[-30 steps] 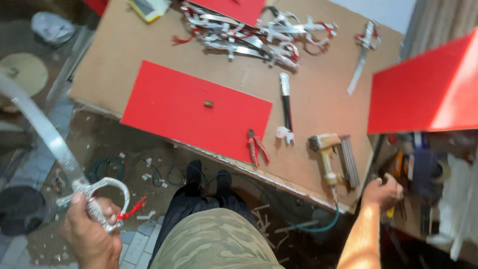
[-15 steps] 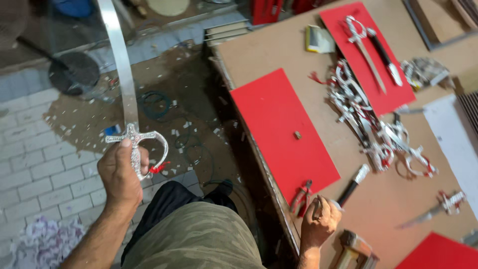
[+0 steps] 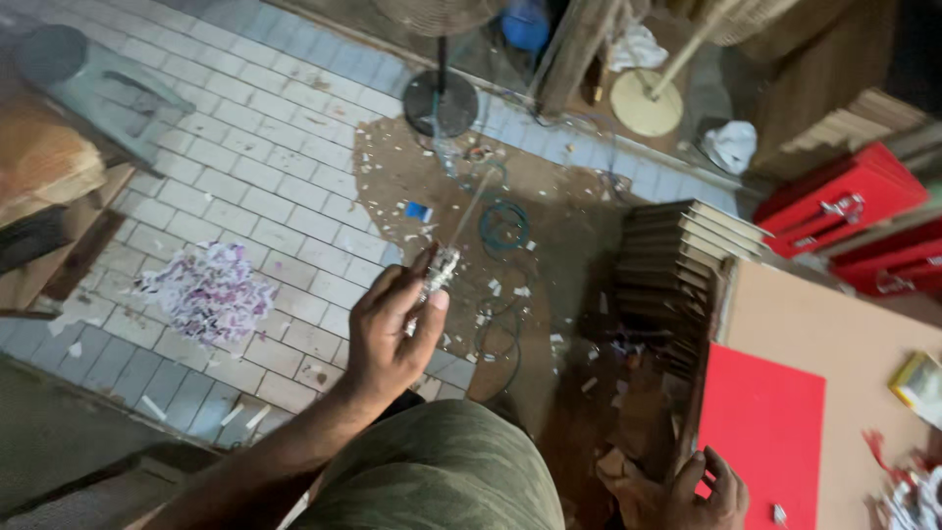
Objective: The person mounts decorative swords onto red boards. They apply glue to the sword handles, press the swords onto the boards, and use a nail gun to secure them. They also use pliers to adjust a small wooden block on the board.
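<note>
A person's left hand (image 3: pixel 392 339) grips the wire-wrapped hilt of a metal sword (image 3: pixel 444 267) over a workshop floor, the fingers closed around the handle and the thin blade pointing away toward the far side of the room, seen nearly end-on. The right hand (image 3: pixel 687 491) rests with its fingers spread and loose on the near edge of a wooden workbench (image 3: pixel 834 334), touching the corner of a flat red panel (image 3: pixel 765 432) that lies on the board. Below, pale floor tiles (image 3: pixel 245 157) give way to a brown, dusty patch (image 3: pixel 549 245) strewn with white scraps, a coil of green cable (image 3: pixel 503 224) and a small blue object (image 3: pixel 419 211). A heap of purple-and-white shreds (image 3: pixel 208 291) lies on the tiles to the left. Farther off stand a fan's round black base (image 3: pixel 441 102), a pale round disc (image 3: pixel 647 102) and crumpled white cloth (image 3: pixel 730 145). Stacked boards (image 3: pixel 687 245) lean beside the bench, with red boxes (image 3: pixel 844 201) behind them.
</note>
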{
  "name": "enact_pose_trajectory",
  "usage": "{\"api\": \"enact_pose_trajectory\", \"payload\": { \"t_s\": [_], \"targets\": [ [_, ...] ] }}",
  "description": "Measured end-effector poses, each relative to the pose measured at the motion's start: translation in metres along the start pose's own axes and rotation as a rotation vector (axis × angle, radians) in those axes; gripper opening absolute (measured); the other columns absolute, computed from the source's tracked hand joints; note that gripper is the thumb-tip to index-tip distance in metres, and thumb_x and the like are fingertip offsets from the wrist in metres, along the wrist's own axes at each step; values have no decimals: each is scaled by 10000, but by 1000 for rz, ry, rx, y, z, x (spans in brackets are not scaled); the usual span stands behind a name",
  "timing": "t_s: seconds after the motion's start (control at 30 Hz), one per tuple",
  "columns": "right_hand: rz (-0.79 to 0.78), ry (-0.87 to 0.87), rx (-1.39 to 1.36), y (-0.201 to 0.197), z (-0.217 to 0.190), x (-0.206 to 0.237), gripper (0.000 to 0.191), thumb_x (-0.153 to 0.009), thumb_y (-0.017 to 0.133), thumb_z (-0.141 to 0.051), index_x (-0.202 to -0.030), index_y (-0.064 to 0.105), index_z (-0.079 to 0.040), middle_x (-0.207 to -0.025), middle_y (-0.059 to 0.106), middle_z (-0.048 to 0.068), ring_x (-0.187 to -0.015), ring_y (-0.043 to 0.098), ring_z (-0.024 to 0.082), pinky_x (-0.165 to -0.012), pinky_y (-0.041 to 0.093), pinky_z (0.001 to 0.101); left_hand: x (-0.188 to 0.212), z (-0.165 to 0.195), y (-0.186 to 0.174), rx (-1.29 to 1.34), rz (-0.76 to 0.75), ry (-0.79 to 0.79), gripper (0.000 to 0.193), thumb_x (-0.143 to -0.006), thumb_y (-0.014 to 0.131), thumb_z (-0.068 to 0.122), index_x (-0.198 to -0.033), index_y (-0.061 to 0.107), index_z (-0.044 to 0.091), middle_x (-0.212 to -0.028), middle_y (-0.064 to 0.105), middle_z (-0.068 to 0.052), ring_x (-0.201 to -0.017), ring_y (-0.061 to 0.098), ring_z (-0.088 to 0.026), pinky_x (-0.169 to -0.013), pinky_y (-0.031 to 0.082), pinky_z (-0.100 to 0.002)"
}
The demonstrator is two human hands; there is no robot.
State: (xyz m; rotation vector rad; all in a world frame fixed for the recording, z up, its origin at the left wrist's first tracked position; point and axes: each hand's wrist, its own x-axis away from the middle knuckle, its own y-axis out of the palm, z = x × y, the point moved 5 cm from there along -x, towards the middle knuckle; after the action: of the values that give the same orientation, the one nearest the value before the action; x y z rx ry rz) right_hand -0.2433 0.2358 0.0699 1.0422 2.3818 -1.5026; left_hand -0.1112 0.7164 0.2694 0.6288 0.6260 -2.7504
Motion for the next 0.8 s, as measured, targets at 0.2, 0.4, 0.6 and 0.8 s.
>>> {"api": "enact_pose_trajectory", "payload": {
  "t_s": [0.2, 0.4, 0.6, 0.8],
  "targets": [
    [-94, -223, -110, 140, -186, 38, 143, -999, 728, -68, -1115, 739, 15, -1005, 704, 197, -889, 697, 287, -787, 598, 360, -61, -94, -151, -146, 138, 141, 459, -963, 661, 112, -1400, 608, -19, -882, 574, -42, -781, 552, -158, -679, 457, -325],
    [-151, -395, 57, 239, -395, 99, 166, -901, 759, -188, -1021, 775, -74, -1047, 739, 143, -1001, 716, 308, -864, 600, 415, -120, -193, -295, -316, 235, 179, 492, -906, 713, 110, -1380, 624, 17, -899, 624, -31, -795, 562, -176, -716, 433, -351],
    [-436, -463, 221, 307, -523, 72, 150, -972, 708, -254, -996, 780, -125, -913, 715, 72, -796, 692, 222, -709, 590, 306, -148, -239, -407, -416, 289, 198, 510, -837, 734, 103, -1338, 662, 37, -817, 603, -9, -746, 598, -160, -727, 400, -367],
    [-367, -750, -11, 362, -653, 48, 74, -942, 732, -156, -998, 754, -113, -941, 691, 90, -900, 665, 305, -777, 566, 364, -154, -303, -457, -165, 394, 34, 361, -957, 731, 68, -1304, 645, 23, -1046, 728, -69, -767, 621, -89, -648, 472, -266]
  ]
}}
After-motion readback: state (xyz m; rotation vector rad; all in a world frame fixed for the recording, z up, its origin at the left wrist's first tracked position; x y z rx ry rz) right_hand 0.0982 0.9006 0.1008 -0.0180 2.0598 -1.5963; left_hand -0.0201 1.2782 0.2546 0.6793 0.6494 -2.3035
